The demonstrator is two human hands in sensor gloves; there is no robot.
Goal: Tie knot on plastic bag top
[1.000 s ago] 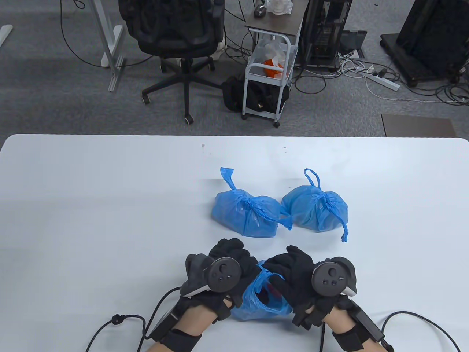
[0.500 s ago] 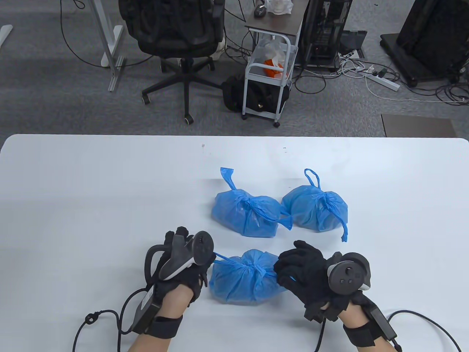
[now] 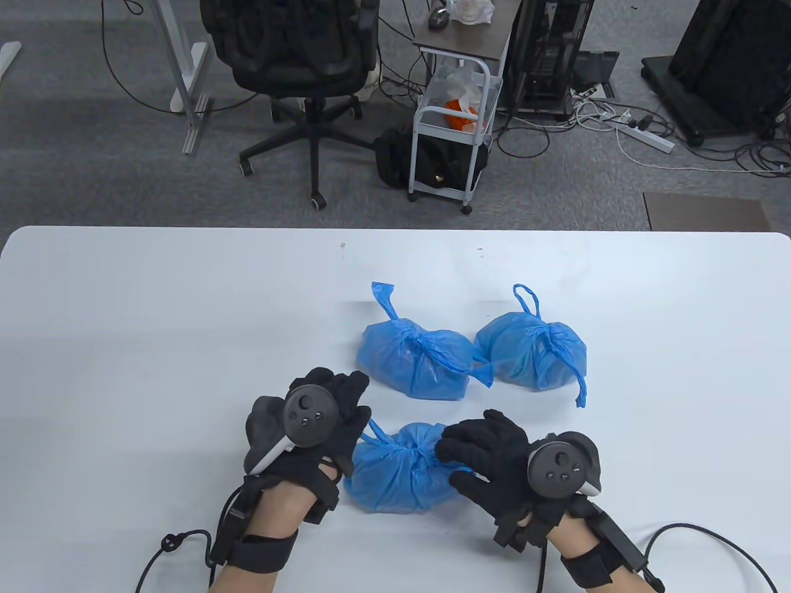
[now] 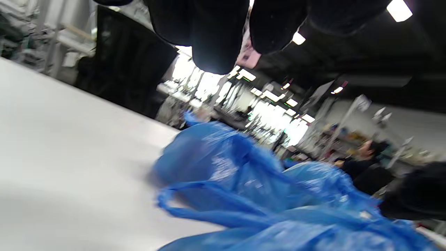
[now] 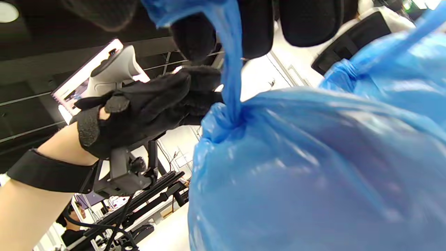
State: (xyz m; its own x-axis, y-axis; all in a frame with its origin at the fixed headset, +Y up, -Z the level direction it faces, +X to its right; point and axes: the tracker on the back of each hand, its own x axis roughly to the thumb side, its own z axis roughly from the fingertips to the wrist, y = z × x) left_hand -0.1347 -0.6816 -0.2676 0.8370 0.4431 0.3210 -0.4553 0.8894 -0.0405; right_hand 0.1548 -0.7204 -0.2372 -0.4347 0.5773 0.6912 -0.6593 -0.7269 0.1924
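The near blue plastic bag lies on the white table between my hands, its top gathered into a twist. My right hand rests over the twist. In the right wrist view its fingers pinch a blue handle strip rising from the bag. My left hand sits palm down just left of the bag, beside the free loop handle. In the left wrist view its fingers hang above the bag and hold nothing.
Two tied blue bags lie side by side just beyond the near bag. Glove cables trail off the table's front edge. An office chair and a small cart stand on the floor beyond the table.
The open bag mouth was pulled tight by both handles. Since then my left hand has let go of its handle and turned palm down; my right hand has moved left onto the twist.
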